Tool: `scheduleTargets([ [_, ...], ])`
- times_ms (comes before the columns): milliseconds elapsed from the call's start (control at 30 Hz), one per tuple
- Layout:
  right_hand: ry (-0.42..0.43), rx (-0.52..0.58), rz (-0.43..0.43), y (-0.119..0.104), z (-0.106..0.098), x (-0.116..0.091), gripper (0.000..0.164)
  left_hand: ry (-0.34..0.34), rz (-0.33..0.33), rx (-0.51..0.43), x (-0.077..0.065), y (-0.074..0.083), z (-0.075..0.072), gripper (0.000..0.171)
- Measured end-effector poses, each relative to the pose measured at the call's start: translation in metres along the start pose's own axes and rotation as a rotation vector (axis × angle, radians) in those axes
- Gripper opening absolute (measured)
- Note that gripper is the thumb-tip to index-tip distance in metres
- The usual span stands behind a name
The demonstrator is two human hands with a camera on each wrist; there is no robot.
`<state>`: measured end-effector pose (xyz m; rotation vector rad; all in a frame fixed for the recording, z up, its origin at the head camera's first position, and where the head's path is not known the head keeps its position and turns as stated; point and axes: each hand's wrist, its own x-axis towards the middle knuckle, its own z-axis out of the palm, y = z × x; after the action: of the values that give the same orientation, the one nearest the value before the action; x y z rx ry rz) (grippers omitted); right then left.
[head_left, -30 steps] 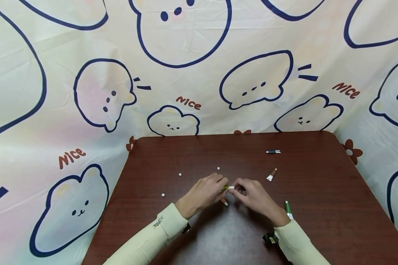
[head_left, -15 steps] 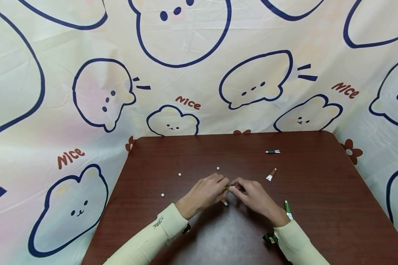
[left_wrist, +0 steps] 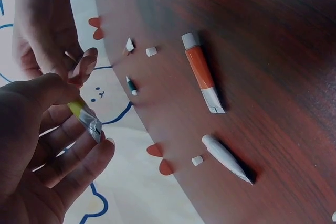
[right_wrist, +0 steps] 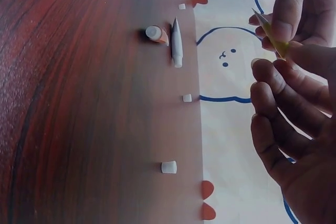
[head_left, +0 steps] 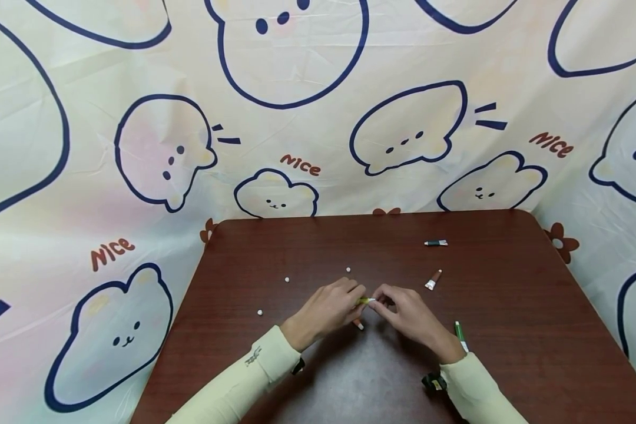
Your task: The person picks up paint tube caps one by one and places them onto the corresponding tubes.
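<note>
Above the middle of the table, my left hand (head_left: 325,309) pinches a small yellow paint tube (left_wrist: 83,115) between thumb and fingers. Its silver crimped end sticks out toward the palm in the left wrist view. My right hand (head_left: 409,315) meets the tube's other end, thumb and index finger pinching the white cap (head_left: 371,300), the other fingers loosely bent. In the right wrist view those fingertips mostly cover the cap. Below the left hand lies an orange paint tube (head_left: 358,324), partly hidden in the head view. A white tube (left_wrist: 227,157) lies beside it in the left wrist view.
Loose white caps (head_left: 287,280) lie on the brown table (head_left: 254,247) beyond and left of the hands. Toward the right are a dark teal tube (head_left: 436,243), a brown tube (head_left: 433,280) and a green tube (head_left: 460,333) near the right wrist. A printed cloth (head_left: 297,129) hangs behind.
The right fingers shift slightly at the tube's end; the white cap, mostly covered half a second ago, shows again. The left hand and the tubes on the table stay put.
</note>
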<state>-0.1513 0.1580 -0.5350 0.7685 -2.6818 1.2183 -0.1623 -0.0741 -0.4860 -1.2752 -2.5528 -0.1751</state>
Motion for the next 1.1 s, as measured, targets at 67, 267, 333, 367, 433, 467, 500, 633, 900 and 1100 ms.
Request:
scheduleTargets([
  [67,-0.002,-0.007,0.003,0.0001,0.0006,0.0006,0.006,-0.001,-0.001,-0.003,0.0,0.0,-0.0003,0.01],
  [267,-0.005,-0.021,0.016,-0.0017,0.0018,0.0006,0.007,-0.002,-0.002,-0.004,-0.0006,-0.0002,-0.001,0.009],
  [333,-0.005,-0.01,0.014,-0.0022,0.0016,0.0,0.013,-0.002,-0.002,0.0,-0.001,-0.0003,-0.0012,0.01],
  [367,-0.006,-0.002,0.013,-0.0025,0.0015,-0.0002,0.017,-0.002,-0.003,0.002,-0.001,-0.0003,-0.0014,0.01],
  [433,-0.005,0.012,0.008,-0.0029,0.0009,-0.0007,0.022,0.0,-0.003,0.005,-0.0013,-0.0003,-0.0015,0.011],
  [467,-0.005,0.016,0.004,-0.0032,0.0007,-0.0008,0.022,0.003,-0.002,0.007,-0.0014,-0.0003,-0.0016,0.011],
  [500,-0.006,0.017,0.001,-0.0032,0.0005,-0.0009,0.022,0.008,0.0,0.008,-0.0013,-0.0002,-0.0016,0.011],
  [633,-0.004,0.015,-0.008,-0.0034,0.0004,-0.0009,0.017,0.022,0.009,0.009,-0.0015,-0.0001,-0.0007,0.012],
  [900,0.006,-0.009,-0.005,-0.0032,0.0009,-0.0003,0.011,0.004,-0.001,0.004,-0.0019,0.0012,-0.0015,0.012],
  [1100,0.006,-0.021,-0.006,-0.0038,0.0013,-0.0004,0.006,-0.004,-0.008,-0.003,-0.0013,0.0017,-0.0026,0.01],
])
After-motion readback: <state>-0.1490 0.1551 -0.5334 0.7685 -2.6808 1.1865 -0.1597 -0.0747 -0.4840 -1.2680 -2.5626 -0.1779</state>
